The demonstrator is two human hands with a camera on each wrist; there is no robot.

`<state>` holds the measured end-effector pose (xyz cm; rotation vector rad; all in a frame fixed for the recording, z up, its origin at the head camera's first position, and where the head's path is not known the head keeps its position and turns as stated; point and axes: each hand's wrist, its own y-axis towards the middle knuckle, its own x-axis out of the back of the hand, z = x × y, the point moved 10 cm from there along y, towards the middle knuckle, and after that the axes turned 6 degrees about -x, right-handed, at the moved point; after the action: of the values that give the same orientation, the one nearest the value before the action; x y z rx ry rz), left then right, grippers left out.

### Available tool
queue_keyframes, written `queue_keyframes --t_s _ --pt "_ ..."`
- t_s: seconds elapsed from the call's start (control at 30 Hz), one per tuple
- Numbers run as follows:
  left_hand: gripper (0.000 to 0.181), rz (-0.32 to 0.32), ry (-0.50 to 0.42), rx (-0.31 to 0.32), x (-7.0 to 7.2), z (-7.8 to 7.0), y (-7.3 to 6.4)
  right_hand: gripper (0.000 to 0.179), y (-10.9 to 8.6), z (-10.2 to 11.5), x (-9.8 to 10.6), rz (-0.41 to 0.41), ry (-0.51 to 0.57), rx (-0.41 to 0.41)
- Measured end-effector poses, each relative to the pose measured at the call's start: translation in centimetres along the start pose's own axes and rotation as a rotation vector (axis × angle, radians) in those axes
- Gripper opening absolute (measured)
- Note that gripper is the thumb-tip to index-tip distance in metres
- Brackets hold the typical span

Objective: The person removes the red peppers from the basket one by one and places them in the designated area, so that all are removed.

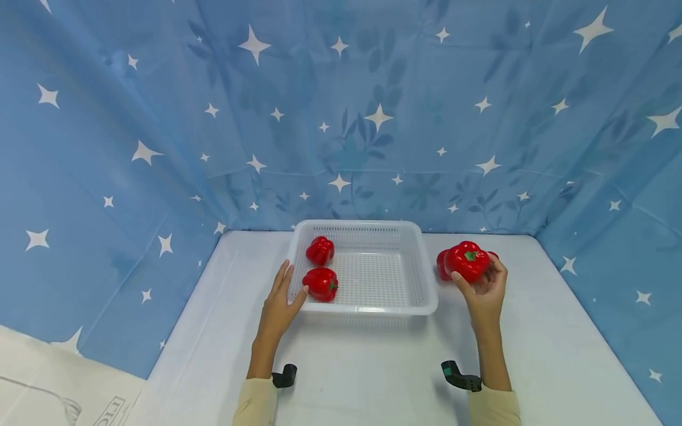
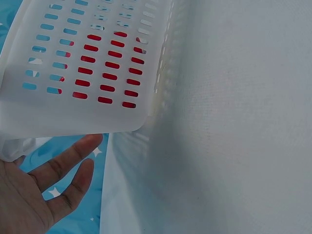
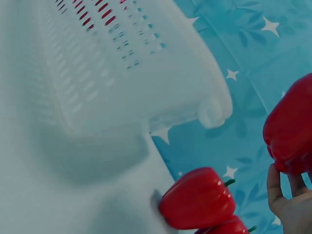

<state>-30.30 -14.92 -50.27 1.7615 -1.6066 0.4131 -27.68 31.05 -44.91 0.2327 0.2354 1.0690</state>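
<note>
My right hand [image 1: 487, 290] holds a red bell pepper [image 1: 462, 263] in its fingertips and thumb, above the table to the right of a white plastic basket [image 1: 430, 296]. In the right wrist view, the held bell pepper [image 3: 292, 126] is raised off the surface. Below it lie two more red peppers, a nearer one [image 3: 197, 200] and one partly cut off [image 3: 226, 227]. At the basket's left front corner, my left hand [image 1: 278, 307] touches the rim with fingers extended and spread. Inside the basket, along its left side, sit two red peppers, one behind [image 1: 320, 251] and one in front [image 1: 318, 284].
The basket stands on a white-covered table [image 1: 367, 373], close to its back edge. A blue star-patterned curtain [image 1: 341, 148] hangs behind and along both sides. Perforated basket walls [image 2: 58, 112] let the red peppers show through.
</note>
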Motion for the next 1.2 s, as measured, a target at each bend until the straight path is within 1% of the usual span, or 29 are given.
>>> queue_keyframes --t_s 0.07,0.13,0.27,0.4,0.53,0.63,0.8,0.93,1.03,1.2 --pt "0.073 0.001 -0.002 -0.002 0.0 -0.1 0.1 0.080 -0.4 -0.3 0.5 -0.012 0.019 0.015" --pt "0.073 0.006 -0.003 0.007 0.0 0.0 0.1 0.081 -0.8 -0.8 1.1 -0.027 0.017 0.012" --pt "0.073 0.010 -0.007 0.024 -0.1 0.1 0.0 0.079 -1.6 -2.5 2.0 -0.058 0.007 -0.038" --pt "0.073 0.003 -0.004 0.021 0.0 0.0 0.1 0.079 -2.3 -4.9 2.7 -0.080 -0.048 -0.106" --pt "0.073 0.000 -0.012 0.023 0.0 0.1 0.1 0.080 -2.9 -6.6 3.0 -0.074 -0.135 -0.163" --pt "0.073 0.002 -0.020 0.032 -0.1 0.2 0.0 0.081 -3.2 -7.6 3.1 -0.063 -0.186 -0.204" --pt "0.073 -0.002 -0.018 0.030 -0.1 0.2 0.0 0.083 -3.5 -9.1 3.0 -0.037 -0.258 -0.280" --pt "0.072 -0.003 -0.016 0.027 0.0 0.1 -0.1 0.088 -3.8 -9.9 3.0 -0.023 -0.319 -0.321" --pt "0.072 -0.002 -0.017 0.026 0.0 0.0 -0.1 0.089 -4.0 -10.1 3.1 -0.027 -0.342 -0.319" --pt "0.072 -0.006 -0.015 0.022 0.0 0.0 -0.2 0.090 -4.0 -10.2 3.2 -0.035 -0.354 -0.289"
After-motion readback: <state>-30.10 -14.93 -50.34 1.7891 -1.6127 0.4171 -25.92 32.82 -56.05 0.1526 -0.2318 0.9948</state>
